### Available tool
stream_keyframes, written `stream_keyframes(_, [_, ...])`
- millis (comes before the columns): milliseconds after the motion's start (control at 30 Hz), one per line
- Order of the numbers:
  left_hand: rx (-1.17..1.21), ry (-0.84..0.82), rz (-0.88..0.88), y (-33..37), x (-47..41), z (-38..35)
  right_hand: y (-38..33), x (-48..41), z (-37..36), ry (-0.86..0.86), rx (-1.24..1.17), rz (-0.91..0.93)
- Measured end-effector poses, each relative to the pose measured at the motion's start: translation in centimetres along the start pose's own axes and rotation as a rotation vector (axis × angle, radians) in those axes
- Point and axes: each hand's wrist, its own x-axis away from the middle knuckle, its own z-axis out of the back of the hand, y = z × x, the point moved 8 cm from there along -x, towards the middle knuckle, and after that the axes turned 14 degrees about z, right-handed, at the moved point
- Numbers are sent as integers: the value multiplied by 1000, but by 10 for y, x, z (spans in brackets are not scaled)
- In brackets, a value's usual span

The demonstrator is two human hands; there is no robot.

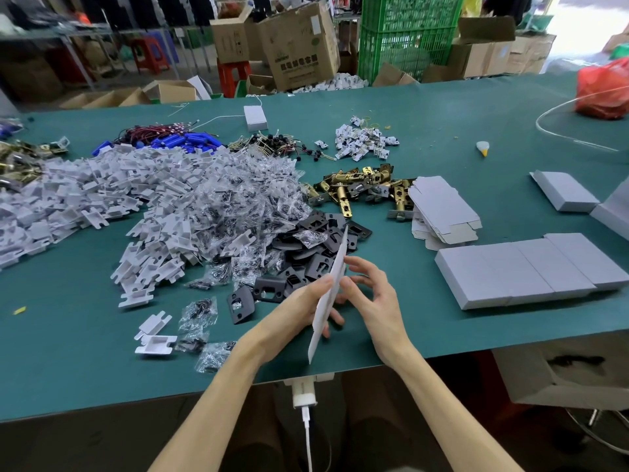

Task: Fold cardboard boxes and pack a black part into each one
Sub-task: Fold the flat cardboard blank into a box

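Observation:
A flat unfolded white box blank (329, 294) stands on edge above the table's near side. My left hand (303, 308) grips it, thumb on top and fingers curled round behind. My right hand (371, 294) is beside it on the right, fingers spread and fingertips touching the card. A heap of black metal plates (306, 257) lies just beyond the hands. One black plate (241, 303) lies apart to the left. A stack of flat box blanks (442, 209) sits to the right, and a row of closed white boxes (524, 270) lies nearer.
The green table (85, 352) carries a large heap of white plastic inserts (112, 195) and bagged screws (238, 202), with brass latches (360, 185) behind the plates. Another white box (565, 190) is at the far right. A red bag (602, 90) sits at the back right.

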Motion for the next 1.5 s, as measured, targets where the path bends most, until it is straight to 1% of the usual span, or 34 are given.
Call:
stream_keyframes(67, [-36,25,31,2,-5,2,3,-1,4,52,-93,-8])
stream_keyframes(167, [-178,34,27,4,-5,6,8,-1,7,108,-214,-45])
stream_keyframes(267, [-279,62,37,8,2,18,11,-1,3,77,-294,-78])
stream_keyframes(333, [-299,93,58,11,5,26,12,-1,1,53,-295,-91])
stream_keyframes(500, [-370,105,84,16,10,25,12,1,-5,-25,-296,-129])
stream_keyframes(633, [-317,140,78,14,8,28,13,2,-2,-1,-318,-149])
stream_keyframes(767, [-247,186,50,11,5,33,15,2,2,43,-230,-160])
stream_keyframes(833, [-207,232,32,10,5,36,19,2,4,68,-227,-170])
stream_keyframes(1000, [-114,365,-12,6,1,37,21,2,-2,13,-196,-183])
stream_keyframes(1167, [-87,344,10,-1,-2,30,23,2,-1,20,-246,-205])
stream_keyframes(1267, [-94,365,20,-4,-5,35,24,2,-1,32,-258,-208])
stream_keyframes(1500, [90,431,12,-11,-7,51,28,2,-2,29,-294,-228])
